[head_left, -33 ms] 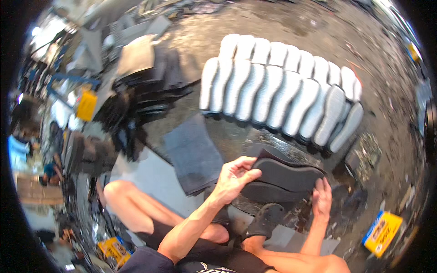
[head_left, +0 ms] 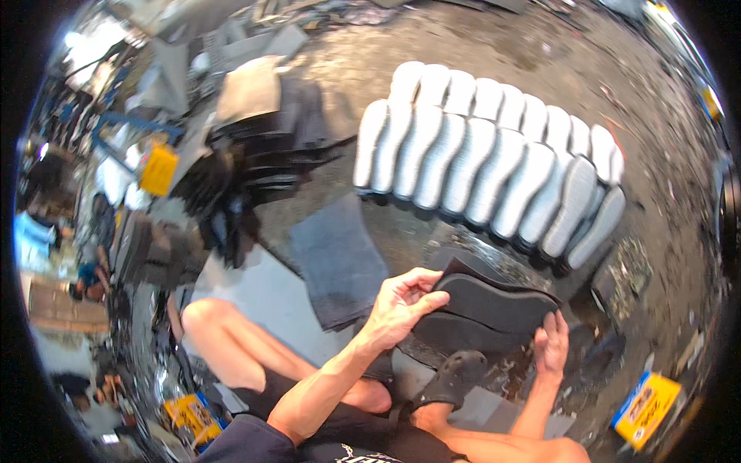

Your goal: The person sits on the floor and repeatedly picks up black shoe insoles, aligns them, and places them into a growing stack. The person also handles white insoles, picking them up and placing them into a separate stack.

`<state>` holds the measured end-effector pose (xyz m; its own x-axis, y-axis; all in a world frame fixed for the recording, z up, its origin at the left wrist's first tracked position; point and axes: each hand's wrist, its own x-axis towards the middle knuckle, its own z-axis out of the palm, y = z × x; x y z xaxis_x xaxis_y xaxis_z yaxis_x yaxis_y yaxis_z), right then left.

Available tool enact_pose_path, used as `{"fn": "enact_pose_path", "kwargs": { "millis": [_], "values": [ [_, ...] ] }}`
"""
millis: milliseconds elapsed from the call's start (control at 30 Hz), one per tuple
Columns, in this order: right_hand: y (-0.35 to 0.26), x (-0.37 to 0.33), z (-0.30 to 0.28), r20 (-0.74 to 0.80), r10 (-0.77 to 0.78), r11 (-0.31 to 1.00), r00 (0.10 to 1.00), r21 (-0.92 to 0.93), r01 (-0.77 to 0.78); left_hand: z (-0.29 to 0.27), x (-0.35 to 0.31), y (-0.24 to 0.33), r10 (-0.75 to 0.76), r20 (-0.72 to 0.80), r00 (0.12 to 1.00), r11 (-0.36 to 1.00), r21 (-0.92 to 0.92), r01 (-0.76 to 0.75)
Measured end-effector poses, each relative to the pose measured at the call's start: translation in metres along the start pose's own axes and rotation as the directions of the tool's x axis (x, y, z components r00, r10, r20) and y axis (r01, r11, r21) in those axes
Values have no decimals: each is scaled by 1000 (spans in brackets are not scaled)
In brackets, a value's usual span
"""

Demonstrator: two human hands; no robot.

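Between my hands is a black foam sheet with a shoe-sole shape marked out in it, held tilted above the ground. My left hand pinches its left end, thumb on top and fingers behind. At the other end, my right hand has its fingers closed round the edge, partly hidden. Another thin dark layer shows behind the sole shape. Just beyond stand two rows of pale-topped soles with dark undersides, packed side by side. My foot in a black clog is below the sheet.
A dark flat sheet lies left of my hands, partly over a pale grey board. Farther left is a stack of dark sheets with a tan piece on top. Yellow boxes stand at both sides. Another person is at far left.
The whole view has shifted a little, so most things sit slightly farther right. Both hands keep their hold on the black foam sheet.
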<state>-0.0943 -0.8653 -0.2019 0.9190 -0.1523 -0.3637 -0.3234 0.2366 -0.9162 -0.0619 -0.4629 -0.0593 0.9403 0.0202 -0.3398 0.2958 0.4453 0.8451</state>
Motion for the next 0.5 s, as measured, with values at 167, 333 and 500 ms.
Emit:
{"fn": "enact_pose_path", "kwargs": {
  "millis": [167,333,500],
  "values": [
    [-77,11,110,201,-38,881,979,-456,128,-24,-49,68,121,-263,957,992,10,-123],
    [-118,8,161,175,-184,909,967,-344,235,-94,-82,228,903,-123,411,225,951,-210],
    [-73,2,134,204,-18,960,979,-270,74,-183,-18,337,950,294,103,-296,955,3]
  ]
}}
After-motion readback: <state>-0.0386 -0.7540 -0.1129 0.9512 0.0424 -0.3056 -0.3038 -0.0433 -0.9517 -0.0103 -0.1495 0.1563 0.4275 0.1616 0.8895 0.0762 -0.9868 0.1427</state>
